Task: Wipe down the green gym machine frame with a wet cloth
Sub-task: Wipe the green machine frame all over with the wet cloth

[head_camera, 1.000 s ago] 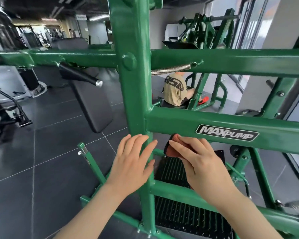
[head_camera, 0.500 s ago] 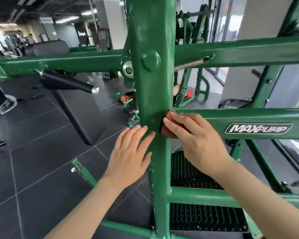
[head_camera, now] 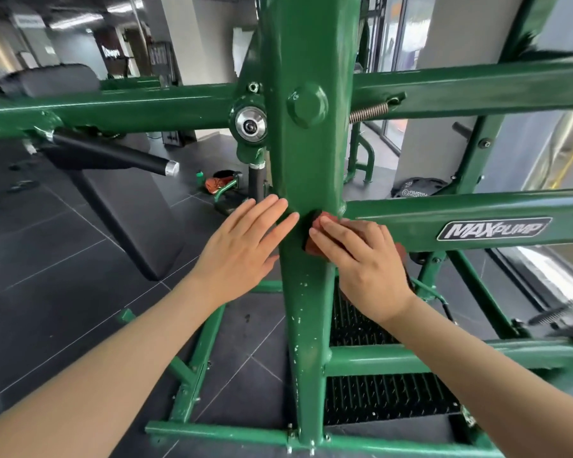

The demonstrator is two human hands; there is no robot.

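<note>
**A:** Head camera, what do you have?

**B:** I see the green frame (head_camera: 306,160) filling the middle. My right hand (head_camera: 366,262) presses the reddish cloth (head_camera: 313,238) flat against the upright post, right where the crossbar with the logo plate (head_camera: 493,229) joins it. The fingers lie nearly straight over the cloth, not curled round it.

**A:** And the left?

**B:** My left hand (head_camera: 242,249) is spread flat, fingertips touching the post's left edge, holding nothing.

**A:** Changed from half a second ago?

**B:** The post looks closer and larger. The cloth has shifted slightly left onto the post's face. Another orange rag (head_camera: 214,184) lies on the floor behind.
</note>
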